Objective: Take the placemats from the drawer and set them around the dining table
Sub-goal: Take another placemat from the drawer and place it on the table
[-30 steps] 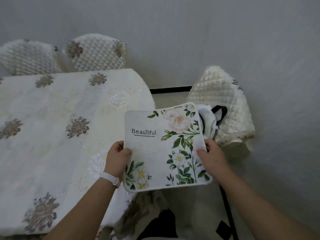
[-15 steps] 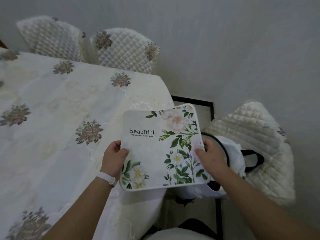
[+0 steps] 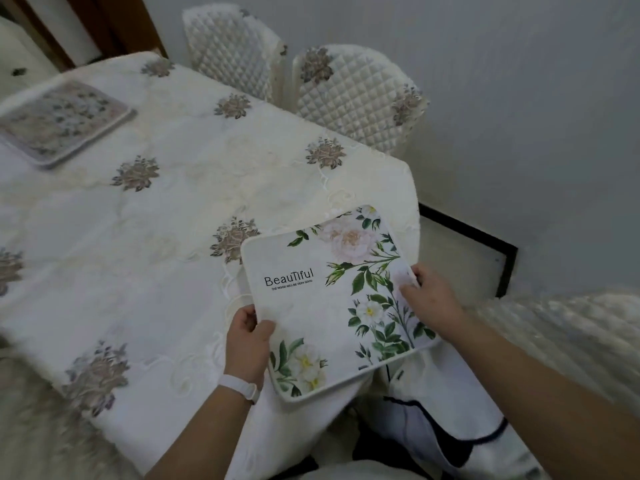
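A white floral placemat [image 3: 332,299] printed "Beautiful" hangs over the near right corner of the dining table [image 3: 166,216], which wears a cream embroidered cloth. My left hand [image 3: 247,341] grips the mat's left edge, thumb on top. My right hand [image 3: 427,299] pinches its right edge. Whether the mat touches the cloth I cannot tell. A second floral placemat [image 3: 59,123] lies flat at the table's far left.
Two quilted cream chairs [image 3: 349,95] stand at the table's far side against the grey wall. Another quilted chair [image 3: 568,334] is at the right, with a white black-trimmed bag [image 3: 446,420] beside it. A wooden door frame [image 3: 114,26] shows top left.
The view has swung left and nearer the table, bringing the far placemat into sight. The held placemat now sits further over the table corner; both hands keep their grip.
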A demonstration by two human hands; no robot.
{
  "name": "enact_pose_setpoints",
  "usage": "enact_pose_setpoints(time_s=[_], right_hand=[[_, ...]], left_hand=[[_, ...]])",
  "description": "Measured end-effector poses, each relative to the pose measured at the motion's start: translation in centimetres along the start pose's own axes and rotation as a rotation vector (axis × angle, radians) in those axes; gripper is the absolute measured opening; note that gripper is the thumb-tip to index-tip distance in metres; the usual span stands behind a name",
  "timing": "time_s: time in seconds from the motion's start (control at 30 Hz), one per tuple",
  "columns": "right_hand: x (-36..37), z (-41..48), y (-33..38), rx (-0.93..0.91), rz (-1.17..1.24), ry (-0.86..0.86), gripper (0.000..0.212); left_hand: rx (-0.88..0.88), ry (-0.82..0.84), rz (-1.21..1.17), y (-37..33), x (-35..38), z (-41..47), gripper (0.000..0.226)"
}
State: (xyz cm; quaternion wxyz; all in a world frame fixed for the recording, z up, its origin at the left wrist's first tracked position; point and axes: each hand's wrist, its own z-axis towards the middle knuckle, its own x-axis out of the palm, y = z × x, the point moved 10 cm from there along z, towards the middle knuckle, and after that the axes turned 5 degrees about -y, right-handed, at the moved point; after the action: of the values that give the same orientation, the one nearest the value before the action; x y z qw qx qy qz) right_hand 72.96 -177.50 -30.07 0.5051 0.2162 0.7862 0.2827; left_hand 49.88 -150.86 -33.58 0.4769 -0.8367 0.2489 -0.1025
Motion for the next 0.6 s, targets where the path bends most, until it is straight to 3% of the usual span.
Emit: enact_pose_setpoints(time_s=[0.2,0.6], right_hand=[[2.0,5.6,0.6,-0.123,-0.109,0.101,0.004],[6.4,12.1,3.8,-0.292,-0.235,0.251,0.014]], left_hand=[[-0.082,-0.136,-0.021,3.5,0.9,-2.0,0.028],[-0.158,-0.271,0.043,8.0,1.9,-1.8,0.028]])
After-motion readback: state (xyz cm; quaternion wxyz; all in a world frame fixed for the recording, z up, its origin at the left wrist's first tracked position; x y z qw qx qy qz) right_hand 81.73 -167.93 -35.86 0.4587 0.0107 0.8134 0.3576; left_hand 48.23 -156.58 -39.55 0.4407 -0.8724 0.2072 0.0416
